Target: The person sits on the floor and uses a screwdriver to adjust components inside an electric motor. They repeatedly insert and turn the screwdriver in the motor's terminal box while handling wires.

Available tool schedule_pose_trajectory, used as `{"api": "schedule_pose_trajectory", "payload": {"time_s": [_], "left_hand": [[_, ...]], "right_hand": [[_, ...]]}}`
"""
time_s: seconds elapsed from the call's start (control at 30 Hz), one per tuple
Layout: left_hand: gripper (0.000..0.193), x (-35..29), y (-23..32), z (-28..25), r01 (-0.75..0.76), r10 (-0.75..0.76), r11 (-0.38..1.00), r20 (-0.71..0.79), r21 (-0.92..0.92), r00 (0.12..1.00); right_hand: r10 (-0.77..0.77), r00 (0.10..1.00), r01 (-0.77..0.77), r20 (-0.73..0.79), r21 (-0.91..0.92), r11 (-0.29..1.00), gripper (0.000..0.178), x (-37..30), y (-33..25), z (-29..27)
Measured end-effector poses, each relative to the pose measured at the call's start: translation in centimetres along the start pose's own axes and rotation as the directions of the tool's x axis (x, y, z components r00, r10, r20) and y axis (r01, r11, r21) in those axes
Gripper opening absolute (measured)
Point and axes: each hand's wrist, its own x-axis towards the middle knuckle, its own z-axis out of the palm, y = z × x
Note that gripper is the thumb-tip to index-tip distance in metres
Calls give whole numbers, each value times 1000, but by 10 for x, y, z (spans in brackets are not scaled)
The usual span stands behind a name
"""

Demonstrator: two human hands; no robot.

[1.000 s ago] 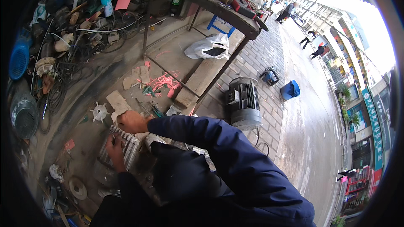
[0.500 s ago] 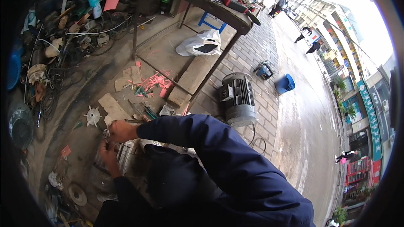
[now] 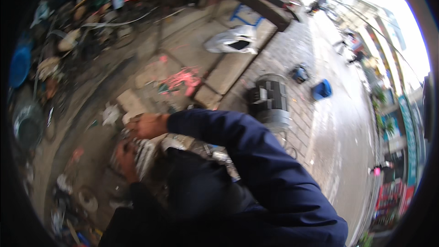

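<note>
Apparently one ribbed casing (image 3: 146,156) — two hands (image 3: 147,126) (image 3: 125,156).

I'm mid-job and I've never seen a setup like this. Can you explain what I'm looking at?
There is no machine arm here: the left hand and right hand are a person's own, bare. The view comes from a fisheye camera on that person's head, looking down, so straight edges bend near the rim.

Both hands are close together at a ribbed metal part low to the ground. Blur hides whether either grips something small.

Just beyond them lie a pale wheel-like piece, some cardboard and scattered pink strips. Farther right are a black-and-grey motor and a blue bucket.
</note>
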Motion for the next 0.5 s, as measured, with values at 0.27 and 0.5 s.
{"api": "schedule_pose_trajectory", "payload": {"time_s": [0.27,0.5], "left_hand": [[2,-5,16,14,51,-67,985,-91,-167,994],[2,-7,36,20,157,-183,948,-72,-276,980]], "right_hand": [[570,810,-565,136,439,699,20,28,-23,32],[661,318,-874,680,480,-74,11,33,-23,6]]}}
